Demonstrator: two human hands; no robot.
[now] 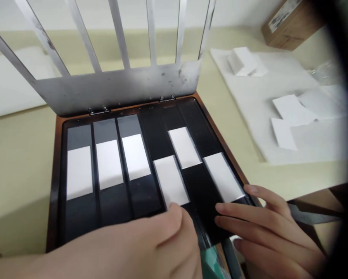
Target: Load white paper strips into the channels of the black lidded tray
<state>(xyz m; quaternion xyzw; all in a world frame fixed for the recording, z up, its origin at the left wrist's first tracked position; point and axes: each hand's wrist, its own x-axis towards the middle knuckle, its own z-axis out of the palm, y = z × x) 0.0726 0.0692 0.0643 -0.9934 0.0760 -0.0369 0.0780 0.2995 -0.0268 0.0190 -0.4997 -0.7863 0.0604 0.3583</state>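
Observation:
A shallow black tray with a brown rim (226, 145) has side-by-side slots with white rectangular cards in them. On the left, three cards, one of them the middle card (109, 164), lie in line under glossy clear film. The right slots have a lower card (171, 181), a higher card (184, 148) and an outer card (224, 177). My left hand (150, 242) is curled at the near side, thumb at the lower card's bottom end; what its fingers grip is hidden. My right hand (269, 221) has fingers stretched apart by the outer card and the rim.
A slotted metal frame (124, 87) stands raised on hinges at the tray's far edge. To the right, a white sheet (249, 112) bears a stack of white cards (242, 62) and loose cards (293, 110). A cardboard box (296, 27) stands behind. Something green (211, 261) shows below the tray.

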